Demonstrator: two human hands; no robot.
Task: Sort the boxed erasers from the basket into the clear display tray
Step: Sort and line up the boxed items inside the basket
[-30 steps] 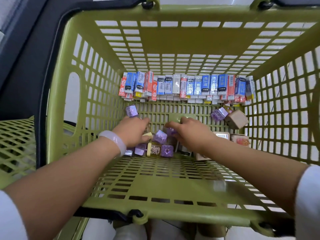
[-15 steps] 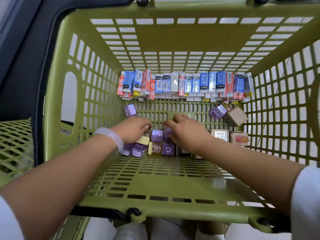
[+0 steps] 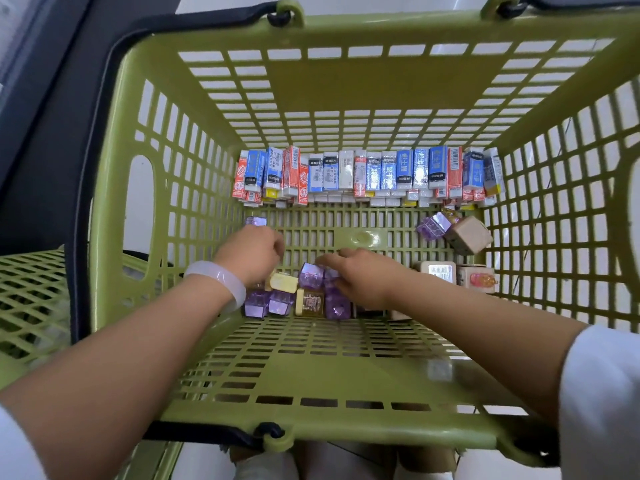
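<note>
Both hands low inside olive-green slotted plastic basket (image 3: 194, 209), at cluster of small purple clear-cased boxed erasers (image 3: 313, 289) near basket's near edge, mid-floor. Right hand (image 3: 360, 277) nearer, fingers spread flat over cluster top, gripping nothing seen. Left hand (image 3: 252, 252) just beside cluster's left end, fingers curled; contents hidden, cannot tell. Cluster runs left-right. Clear tray not in view. Versus a second ago: left hand drawn up off cluster, more boxes exposed.

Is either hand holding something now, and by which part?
Cannot be told: the left hand is curled and blurred, and the right hand lies over the purple boxes.
</note>
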